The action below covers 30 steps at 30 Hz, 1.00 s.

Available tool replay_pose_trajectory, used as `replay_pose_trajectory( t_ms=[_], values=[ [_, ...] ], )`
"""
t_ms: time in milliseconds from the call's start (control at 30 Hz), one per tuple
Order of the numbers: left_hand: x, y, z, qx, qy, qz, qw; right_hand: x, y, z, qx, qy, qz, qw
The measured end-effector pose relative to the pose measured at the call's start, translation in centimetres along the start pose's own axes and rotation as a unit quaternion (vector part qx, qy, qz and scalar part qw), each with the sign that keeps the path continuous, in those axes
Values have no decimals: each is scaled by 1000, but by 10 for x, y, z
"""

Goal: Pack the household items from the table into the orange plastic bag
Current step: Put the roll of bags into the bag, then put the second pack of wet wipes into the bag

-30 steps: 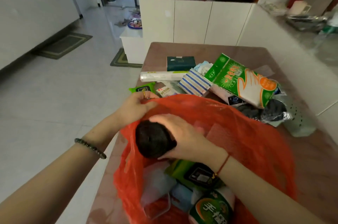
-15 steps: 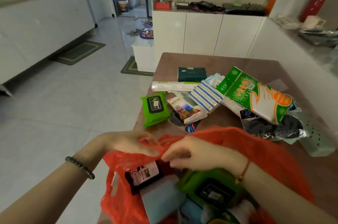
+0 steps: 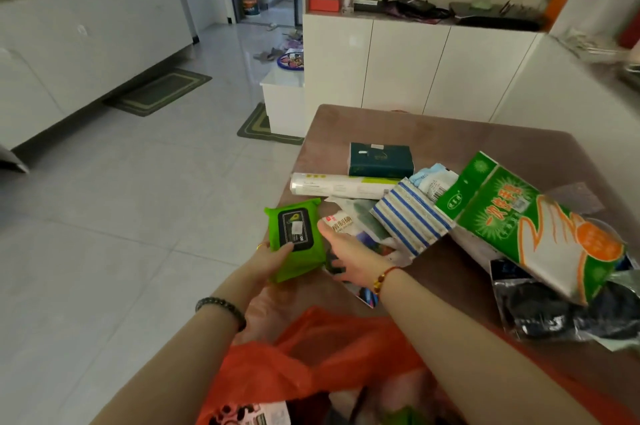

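The orange plastic bag (image 3: 322,362) sits at the table's near edge with several packs inside. A green wet-wipe pack (image 3: 294,239) with a black label lies at the table's left edge. My left hand (image 3: 268,263) grips its near left end, thumb on the label. My right hand (image 3: 349,260) lies open against the pack's right side, over a small printed packet (image 3: 341,222). Farther back lie a white roll (image 3: 341,183), a dark green tissue pack (image 3: 381,159), a blue-striped cloth (image 3: 410,218), a green glove pack (image 3: 540,227) and a dark foil bag (image 3: 554,310).
The brown table (image 3: 467,137) ends just left of the wipe pack, with tiled floor (image 3: 121,234) beyond. White cabinets (image 3: 415,64) stand behind the table and a white counter (image 3: 588,85) runs along its right side.
Both hands left the bag's rim and reached forward to the green wipe pack. The black item held a second ago is no longer in hand. The view tilted up, so the bag sits lower.
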<state>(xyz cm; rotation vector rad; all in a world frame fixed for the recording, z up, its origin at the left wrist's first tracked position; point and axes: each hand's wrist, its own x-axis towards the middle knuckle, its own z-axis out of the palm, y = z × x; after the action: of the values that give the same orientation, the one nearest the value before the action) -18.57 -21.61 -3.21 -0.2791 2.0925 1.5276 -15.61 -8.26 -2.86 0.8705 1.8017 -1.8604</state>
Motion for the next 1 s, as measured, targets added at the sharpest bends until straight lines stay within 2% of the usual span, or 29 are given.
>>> replay_pose_trajectory(
  t_ms=[67, 133, 267, 367, 467, 567, 633, 700, 767, 867, 900, 967, 1000],
  values=[
    [12, -7, 1, 21, 22, -2, 1000, 17, 6, 7, -14, 9, 10, 1000],
    [20, -15, -1, 23, 6, -16, 1000, 28, 14, 11, -28, 14, 3, 999],
    [26, -16, 0, -53, -23, -50, 997, 36, 20, 5, -22, 27, -18, 999],
    [16, -6, -3, -94, -16, -37, 995, 25, 18, -7, 31, -18, 0, 999],
    [-12, 9, -9, -122, -23, 7, 992, -1, 16, -13, 77, -113, 14, 990],
    [-58, 27, -15, -124, -85, 92, 984, -35, 8, -15, 203, -197, -16, 959],
    [-92, 36, -19, -120, -144, 158, 970, -62, 1, -20, 275, -212, -57, 936],
    [-122, 37, -19, -96, -182, 205, 957, -94, -5, -29, 320, -186, -128, 920],
    [-147, 27, -19, -42, -201, 244, 948, -130, -6, -40, 299, -128, -216, 921],
    [-168, -7, -25, 125, -187, 325, 919, -175, 6, -60, 202, -1, -368, 908],
    [-172, -18, -29, 212, -165, 355, 896, -189, 12, -65, 148, 32, -415, 897],
    [-168, -38, -37, 428, -97, 389, 810, -212, 28, -71, 43, 78, -473, 877],
    [-165, -44, -41, 513, -60, 377, 769, -223, 35, -71, -6, 94, -488, 868]
  ],
)
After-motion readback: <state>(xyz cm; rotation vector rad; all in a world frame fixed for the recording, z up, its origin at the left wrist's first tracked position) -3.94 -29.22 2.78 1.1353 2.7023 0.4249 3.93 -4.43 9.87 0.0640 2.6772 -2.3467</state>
